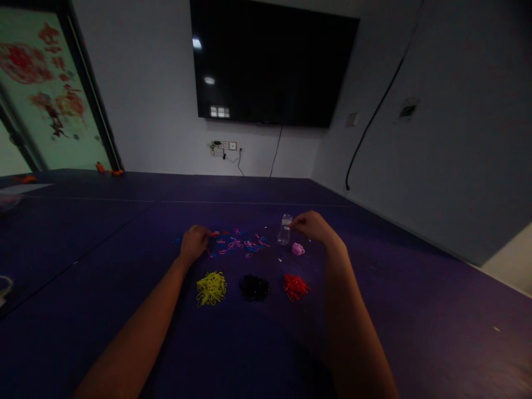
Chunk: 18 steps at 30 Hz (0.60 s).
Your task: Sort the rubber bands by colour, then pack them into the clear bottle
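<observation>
**Two bare forearms [145, 316] over a smooth, dark purple surface [415, 310]**

Nearest lie three loose heaps in a row: a tangled pile of thin yellow-green loops [211, 288] at left, a dense pile of black loops [254, 287] in the middle, a spiky pile of red loops [295, 287] at right.

Beyond them, a thin scatter of pink and blue loops [235, 244] spreads out flat. The left hand [195, 244] curls down at its left edge; whether it grips a loop cannot be told. To the right sits a small, rounded pink piece [297, 249], just beside an upright, transparent bottle [284, 235] with a narrower neck. The right hand [310, 226] has its fingertips drawn together at the bottle's upper part; whether they grasp it is unclear.

Fine straight seams cross the surface. Farther off, a plain pale wall [149, 83] carries a glossy black television [270, 61] above white sockets [233, 146]; at far left stands a frosted glass panel [25, 116] with red designs.
</observation>
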{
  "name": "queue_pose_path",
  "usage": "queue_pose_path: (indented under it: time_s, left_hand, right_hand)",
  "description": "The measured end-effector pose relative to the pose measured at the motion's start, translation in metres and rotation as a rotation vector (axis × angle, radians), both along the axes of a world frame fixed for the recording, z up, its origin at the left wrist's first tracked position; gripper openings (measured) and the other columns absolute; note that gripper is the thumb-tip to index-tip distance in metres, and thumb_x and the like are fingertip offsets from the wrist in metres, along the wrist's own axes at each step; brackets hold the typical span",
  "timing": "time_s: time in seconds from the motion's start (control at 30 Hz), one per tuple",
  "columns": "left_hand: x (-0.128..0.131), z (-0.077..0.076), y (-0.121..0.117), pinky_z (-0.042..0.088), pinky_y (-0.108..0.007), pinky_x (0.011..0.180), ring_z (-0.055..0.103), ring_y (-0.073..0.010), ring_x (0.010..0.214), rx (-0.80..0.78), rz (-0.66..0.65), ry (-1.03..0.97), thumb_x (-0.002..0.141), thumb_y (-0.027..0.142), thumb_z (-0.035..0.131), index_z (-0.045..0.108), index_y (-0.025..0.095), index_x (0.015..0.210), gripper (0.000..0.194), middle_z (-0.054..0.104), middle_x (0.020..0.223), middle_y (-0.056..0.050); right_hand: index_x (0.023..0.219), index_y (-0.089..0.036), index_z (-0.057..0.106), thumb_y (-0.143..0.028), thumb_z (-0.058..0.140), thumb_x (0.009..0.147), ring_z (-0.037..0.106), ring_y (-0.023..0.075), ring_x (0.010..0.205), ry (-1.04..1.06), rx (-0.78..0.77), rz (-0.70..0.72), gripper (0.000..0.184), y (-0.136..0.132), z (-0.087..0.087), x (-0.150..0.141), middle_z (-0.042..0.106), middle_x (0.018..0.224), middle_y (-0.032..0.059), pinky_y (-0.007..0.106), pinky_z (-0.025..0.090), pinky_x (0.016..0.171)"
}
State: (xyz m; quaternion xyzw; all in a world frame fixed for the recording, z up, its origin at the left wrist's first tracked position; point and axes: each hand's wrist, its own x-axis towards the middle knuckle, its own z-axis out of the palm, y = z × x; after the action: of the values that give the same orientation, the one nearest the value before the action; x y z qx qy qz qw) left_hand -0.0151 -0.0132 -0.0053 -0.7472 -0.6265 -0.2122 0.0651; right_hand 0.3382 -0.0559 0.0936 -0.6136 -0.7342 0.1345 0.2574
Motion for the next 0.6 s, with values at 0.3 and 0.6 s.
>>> queue_pose_path:
  time_s: [0.3,0.6]
  left_hand:
    - [-0.008,-0.013,0.001,0.041,-0.031,0.087,0.053,-0.0219,0.109,-0.057,0.09,-0.004,0.084,0.021,0.043,0.061,0.022,0.109,0.031,0.064,0.112,-0.006]
    - [-0.01,-0.015,0.005,0.042,-0.03,0.089,0.055,-0.0224,0.107,-0.036,0.133,-0.049,0.078,0.008,0.046,0.063,0.021,0.11,0.039,0.064,0.112,-0.008]
  right_hand:
    - [0.077,-0.015,0.072,-0.032,0.054,0.077,0.06,0.0143,0.067,-0.059,0.148,0.018,0.024,0.003,0.001,-0.036,0.069,0.073,0.0063,0.022,0.039,0.06]
    - [0.108,-0.015,0.066,-0.013,0.043,0.081,0.057,0.0163,0.105,-0.142,0.138,0.27,0.035,0.032,-0.027,-0.141,0.065,0.112,0.0073,0.019,0.039,0.086]
